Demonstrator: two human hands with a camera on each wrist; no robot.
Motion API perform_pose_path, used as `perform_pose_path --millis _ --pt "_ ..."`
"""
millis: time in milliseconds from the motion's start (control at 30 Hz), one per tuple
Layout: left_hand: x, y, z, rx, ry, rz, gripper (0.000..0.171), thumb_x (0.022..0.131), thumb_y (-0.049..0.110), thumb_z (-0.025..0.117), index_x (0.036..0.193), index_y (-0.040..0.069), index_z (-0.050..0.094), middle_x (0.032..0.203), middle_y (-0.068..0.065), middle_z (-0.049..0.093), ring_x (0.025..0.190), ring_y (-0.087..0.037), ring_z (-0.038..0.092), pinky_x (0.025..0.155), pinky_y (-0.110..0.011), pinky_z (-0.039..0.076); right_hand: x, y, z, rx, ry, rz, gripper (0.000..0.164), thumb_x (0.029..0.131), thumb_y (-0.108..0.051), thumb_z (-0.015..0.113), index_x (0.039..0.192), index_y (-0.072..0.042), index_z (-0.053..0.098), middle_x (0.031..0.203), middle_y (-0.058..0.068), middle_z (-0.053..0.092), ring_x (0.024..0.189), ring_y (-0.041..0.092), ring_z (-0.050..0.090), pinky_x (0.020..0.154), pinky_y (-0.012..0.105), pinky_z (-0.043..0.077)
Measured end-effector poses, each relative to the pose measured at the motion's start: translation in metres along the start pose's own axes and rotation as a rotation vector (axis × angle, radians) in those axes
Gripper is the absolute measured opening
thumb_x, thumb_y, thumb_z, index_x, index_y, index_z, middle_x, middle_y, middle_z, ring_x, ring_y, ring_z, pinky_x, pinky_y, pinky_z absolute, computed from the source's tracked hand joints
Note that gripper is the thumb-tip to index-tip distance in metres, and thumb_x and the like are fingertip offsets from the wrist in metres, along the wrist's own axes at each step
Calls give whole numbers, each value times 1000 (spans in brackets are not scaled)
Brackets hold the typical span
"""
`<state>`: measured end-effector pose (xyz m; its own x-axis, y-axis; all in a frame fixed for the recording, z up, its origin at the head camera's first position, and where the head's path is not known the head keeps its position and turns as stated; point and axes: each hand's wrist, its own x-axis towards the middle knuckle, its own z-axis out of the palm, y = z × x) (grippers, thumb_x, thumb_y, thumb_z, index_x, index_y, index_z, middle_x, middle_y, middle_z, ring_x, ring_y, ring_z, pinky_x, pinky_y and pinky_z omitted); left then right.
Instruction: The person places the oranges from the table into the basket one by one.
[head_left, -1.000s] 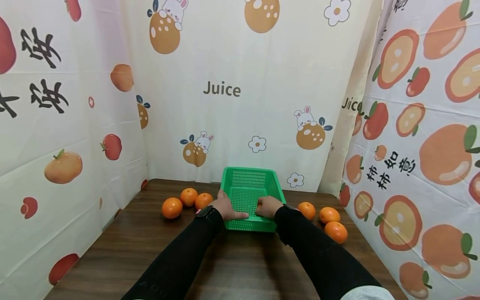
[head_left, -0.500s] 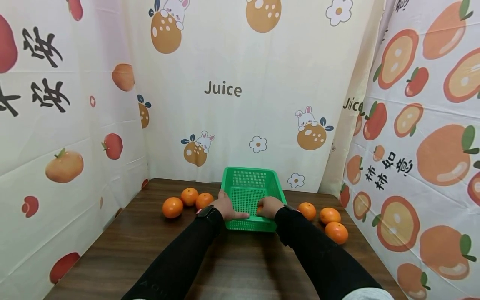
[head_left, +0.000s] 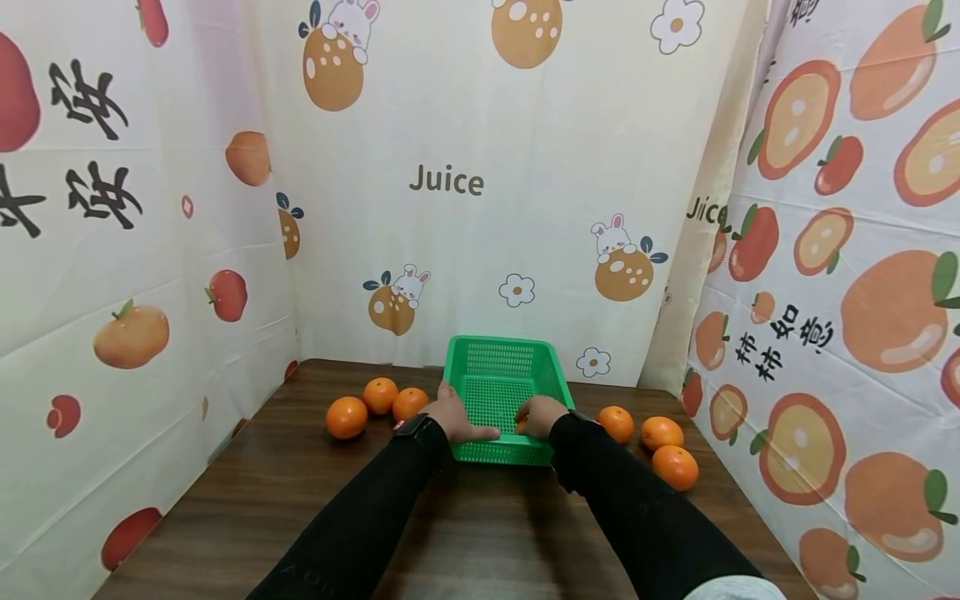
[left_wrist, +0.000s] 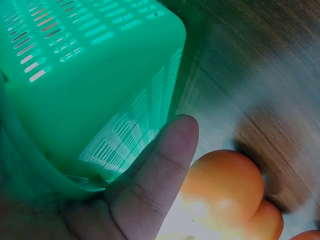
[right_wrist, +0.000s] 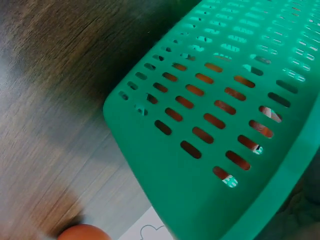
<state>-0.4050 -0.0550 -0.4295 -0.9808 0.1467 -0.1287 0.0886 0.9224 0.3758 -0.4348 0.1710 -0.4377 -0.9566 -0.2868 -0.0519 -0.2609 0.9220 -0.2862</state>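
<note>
A green plastic basket (head_left: 506,452) with slotted walls stands on the table at the middle of the head view. My left hand (head_left: 452,417) holds its near left corner, thumb along the near rim and fingers on the outside of the left wall. In the left wrist view a finger (left_wrist: 165,170) lies straight beside that wall. My right hand (head_left: 538,414) reaches over the near right rim into the basket, fingers curled round an orange (head_left: 521,425), mostly hidden by them. Orange colour also shows through the basket's slots in the right wrist view.
Three oranges (head_left: 347,417) lie left of the basket, the closest beside my left hand. Another three oranges (head_left: 675,467) lie to its right, near my right forearm. Printed curtains (head_left: 517,208) enclose the brown wooden table (head_left: 480,533) at the back and both sides.
A sliver of orange has come into sight under my right fingers, where only the hand showed a second ago. My left hand and the basket stay in place.
</note>
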Motion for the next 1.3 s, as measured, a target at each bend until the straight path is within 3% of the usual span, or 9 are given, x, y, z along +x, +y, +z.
perform_pose_path --millis 200,600,767,933,1300 --pt "-11 3 -6 -23 11 3 137 79 88 69 169 -1 17 179 -19 9 102 -31 67 89 -44 59 -3 -2 -3 5 -9 8 26 96 -11 77 120 -4 81 121 12 78 106 27 68 106 48 54" --pt "-11 4 -6 -39 13 -6 140 77 90 68 170 0 16 179 -18 12 101 -30 66 90 -45 59 3 6 5 25 -36 42 29 98 -19 77 123 -5 79 127 12 77 122 33 69 108 49 53" --pt "-13 5 -6 -29 12 4 136 80 88 68 169 -1 17 179 -18 10 103 -30 67 90 -44 59 -1 5 2 21 -31 8 28 99 -12 74 125 -3 79 128 14 77 124 35 68 109 50 53" --pt "-14 6 -6 -32 14 10 134 81 86 69 169 0 17 180 -18 9 108 -32 67 93 -45 58 -3 1 -2 20 -43 26 28 99 -6 70 126 -4 79 131 13 76 125 33 67 111 48 51" --pt "-14 2 -4 -38 20 19 133 81 86 69 169 -1 19 179 -20 10 117 -35 66 98 -46 58 1 9 6 -17 -60 -6 34 102 -19 73 131 -3 75 133 15 75 128 36 66 111 51 51"
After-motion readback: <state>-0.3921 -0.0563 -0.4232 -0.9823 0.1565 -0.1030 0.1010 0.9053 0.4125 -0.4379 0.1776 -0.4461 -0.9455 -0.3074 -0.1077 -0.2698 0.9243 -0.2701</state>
